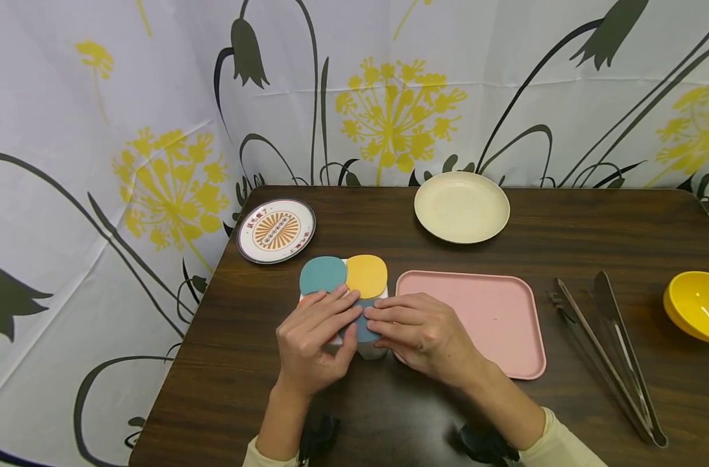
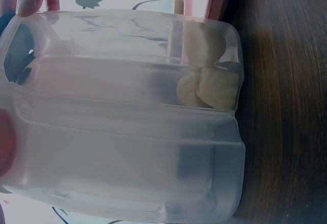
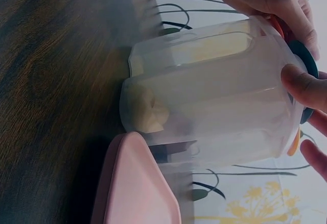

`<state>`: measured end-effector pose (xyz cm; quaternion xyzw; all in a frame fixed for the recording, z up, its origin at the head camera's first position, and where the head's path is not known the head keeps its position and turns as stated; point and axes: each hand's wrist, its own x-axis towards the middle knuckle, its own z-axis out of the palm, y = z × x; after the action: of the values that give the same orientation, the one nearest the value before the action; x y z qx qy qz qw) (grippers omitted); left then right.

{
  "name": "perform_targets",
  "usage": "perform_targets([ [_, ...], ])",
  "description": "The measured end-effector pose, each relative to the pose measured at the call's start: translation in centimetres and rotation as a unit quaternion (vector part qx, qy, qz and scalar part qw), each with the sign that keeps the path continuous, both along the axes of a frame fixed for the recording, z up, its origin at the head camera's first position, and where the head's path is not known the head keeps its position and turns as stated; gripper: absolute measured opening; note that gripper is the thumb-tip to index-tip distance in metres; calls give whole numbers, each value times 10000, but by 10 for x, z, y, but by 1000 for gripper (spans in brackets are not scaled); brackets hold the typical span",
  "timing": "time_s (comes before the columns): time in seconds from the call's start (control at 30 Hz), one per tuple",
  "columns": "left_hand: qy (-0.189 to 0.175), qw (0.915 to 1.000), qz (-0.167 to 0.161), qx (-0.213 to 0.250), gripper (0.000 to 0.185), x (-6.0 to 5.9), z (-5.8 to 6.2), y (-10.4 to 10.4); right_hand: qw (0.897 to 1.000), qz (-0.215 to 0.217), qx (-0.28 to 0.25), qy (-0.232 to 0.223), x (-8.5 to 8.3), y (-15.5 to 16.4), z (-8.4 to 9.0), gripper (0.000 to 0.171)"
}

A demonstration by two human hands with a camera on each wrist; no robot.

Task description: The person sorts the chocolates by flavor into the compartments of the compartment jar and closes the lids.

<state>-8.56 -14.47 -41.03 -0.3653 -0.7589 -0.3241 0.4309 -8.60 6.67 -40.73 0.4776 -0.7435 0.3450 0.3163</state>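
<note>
A tall translucent storage container (image 2: 102, 157) with several compartments stands upright on the table. Its top carries a teal lid (image 1: 322, 274), a yellow lid (image 1: 370, 275), a blue lid (image 1: 366, 332) and a red-orange lid (image 2: 6, 142), the last mostly hidden under my left hand (image 1: 313, 340). That hand lies across the top with fingers extended, tips reaching the blue lid. From the right, my right hand (image 1: 430, 334) presses the blue lid with its fingertips, thumb at the lid's near edge. Pale, rounded pieces (image 3: 147, 113) lie at the bottom of one compartment.
Right of the container lies a pink tray (image 1: 482, 311). Metal tongs (image 1: 619, 350) and a yellow bowl (image 1: 695, 305) are farther right. Behind are a patterned plate (image 1: 276, 231) and a cream plate (image 1: 462, 207), near the table's back edge and the printed curtain (image 1: 506, 39).
</note>
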Motion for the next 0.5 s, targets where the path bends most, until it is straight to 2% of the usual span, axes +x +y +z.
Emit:
perform_targets([
  [0.3,-11,9990,-388,219,17,0,1,-1,9999,-56,104,36,0,1,-1,35],
  [0.5,8,9985,-467,290,15,0,2,0,9999,-29,86,106,-2,2,0,31],
])
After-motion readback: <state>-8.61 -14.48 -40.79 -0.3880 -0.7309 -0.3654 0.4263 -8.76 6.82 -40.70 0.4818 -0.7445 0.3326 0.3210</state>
